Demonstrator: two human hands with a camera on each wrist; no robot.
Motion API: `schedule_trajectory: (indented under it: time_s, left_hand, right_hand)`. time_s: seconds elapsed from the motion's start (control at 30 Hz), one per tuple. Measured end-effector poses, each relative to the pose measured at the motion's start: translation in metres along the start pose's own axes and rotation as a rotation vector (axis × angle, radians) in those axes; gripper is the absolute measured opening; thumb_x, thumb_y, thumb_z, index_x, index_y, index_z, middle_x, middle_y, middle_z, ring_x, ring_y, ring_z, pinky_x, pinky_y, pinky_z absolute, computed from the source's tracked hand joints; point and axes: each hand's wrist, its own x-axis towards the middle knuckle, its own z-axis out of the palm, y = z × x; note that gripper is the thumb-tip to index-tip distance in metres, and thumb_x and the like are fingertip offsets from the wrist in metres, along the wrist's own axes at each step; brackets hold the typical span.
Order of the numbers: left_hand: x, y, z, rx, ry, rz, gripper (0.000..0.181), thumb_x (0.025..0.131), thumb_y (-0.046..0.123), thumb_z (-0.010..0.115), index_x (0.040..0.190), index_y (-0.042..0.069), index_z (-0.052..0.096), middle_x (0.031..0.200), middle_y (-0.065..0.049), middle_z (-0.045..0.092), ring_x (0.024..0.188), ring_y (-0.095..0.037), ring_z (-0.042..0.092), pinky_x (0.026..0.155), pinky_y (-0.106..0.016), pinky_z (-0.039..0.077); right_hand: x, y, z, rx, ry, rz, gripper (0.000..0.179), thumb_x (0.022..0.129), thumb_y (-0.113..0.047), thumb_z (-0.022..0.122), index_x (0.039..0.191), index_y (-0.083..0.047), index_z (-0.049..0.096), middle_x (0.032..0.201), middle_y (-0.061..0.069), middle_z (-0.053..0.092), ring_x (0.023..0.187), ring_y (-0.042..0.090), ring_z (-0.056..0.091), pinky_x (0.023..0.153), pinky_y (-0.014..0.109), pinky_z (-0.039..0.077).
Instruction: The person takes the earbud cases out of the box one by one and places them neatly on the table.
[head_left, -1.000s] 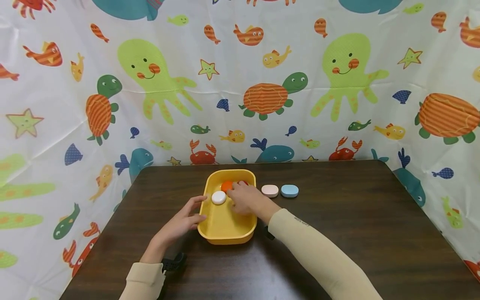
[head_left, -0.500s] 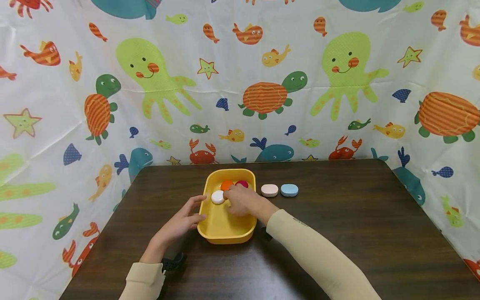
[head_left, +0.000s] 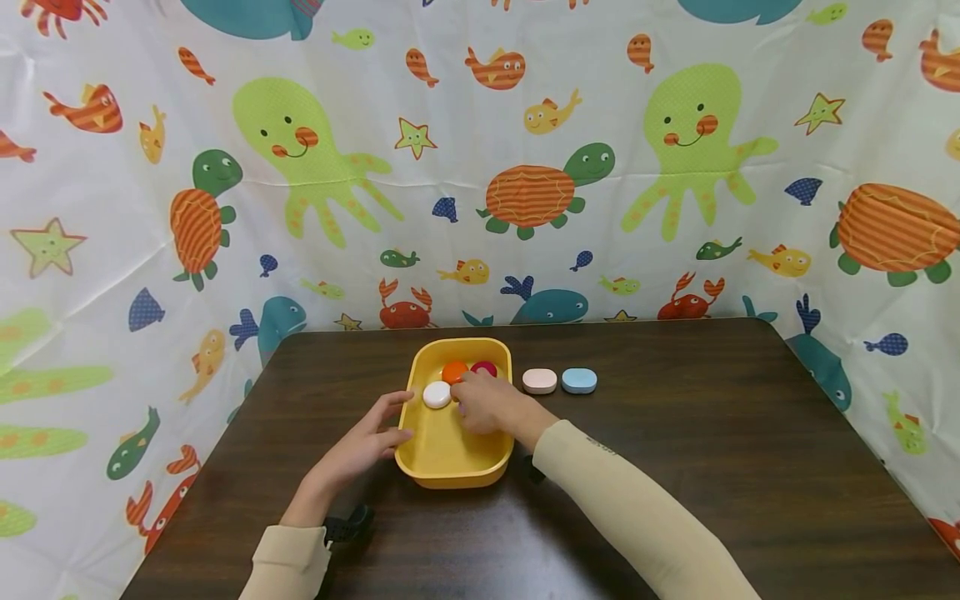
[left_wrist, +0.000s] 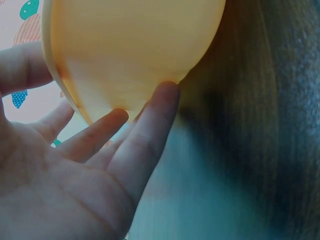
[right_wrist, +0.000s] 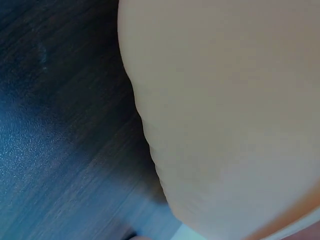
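Observation:
A yellow tub (head_left: 442, 458) stands on the dark table. Inside it lie a white rounded piece (head_left: 437, 395), an orange one (head_left: 453, 372) and a magenta one (head_left: 484, 367). My left hand (head_left: 367, 437) rests against the tub's left side; in the left wrist view its extended fingers (left_wrist: 145, 145) touch the outer wall. Reaching over the right rim, my right hand (head_left: 491, 402) has curled fingers low inside the tub, beside the white piece. A sliver of a lavender piece (head_left: 461, 408) shows at its fingertips, mostly hidden. The right wrist view shows mainly the tub's wall (right_wrist: 215, 115), not the fingers.
To the right of the tub, a pale pink oval piece (head_left: 539, 382) and a light blue oval piece (head_left: 579, 382) lie side by side on the dark wooden table (head_left: 712, 433). Behind and left hangs a white curtain (head_left: 450, 108) printed with sea animals.
My right hand has shifted slightly left and down inside the tub, uncovering more of the magenta piece. The left hand stays against the tub's side.

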Motion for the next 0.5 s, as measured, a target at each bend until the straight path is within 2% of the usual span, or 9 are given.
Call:
schedule_trajectory:
  time_s: [0.23, 0.5]
  left_hand:
    - [0.0005, -0.0004, 0.0000, -0.002, 0.005, 0.001, 0.062, 0.103, 0.021, 0.058, 0.156, 0.017, 0.026, 0.162, -0.023, 0.023, 0.138, -0.043, 0.041, 0.104, -0.056, 0.047]
    - [0.0000, 0.0000, 0.0000, -0.003, 0.002, -0.003, 0.062, 0.103, 0.023, 0.058, 0.156, 0.018, 0.026, 0.161, -0.024, 0.023, 0.138, -0.044, 0.041, 0.104, -0.058, 0.046]
  right_hand:
    - [0.0020, -0.0019, 0.0018, 0.006, 0.007, -0.019, 0.027, 0.098, -0.028, 0.066, 0.124, -0.019, 0.068, 0.120, 0.004, 0.061, 0.107, 0.022, 0.052, 0.095, 0.039, 0.052]
    - [0.0046, -0.0053, 0.0056, 0.030, 0.020, -0.045, 0.029, 0.097, -0.029, 0.067, 0.125, -0.021, 0.069, 0.122, 0.005, 0.058, 0.107, 0.022, 0.051, 0.094, 0.040, 0.052]
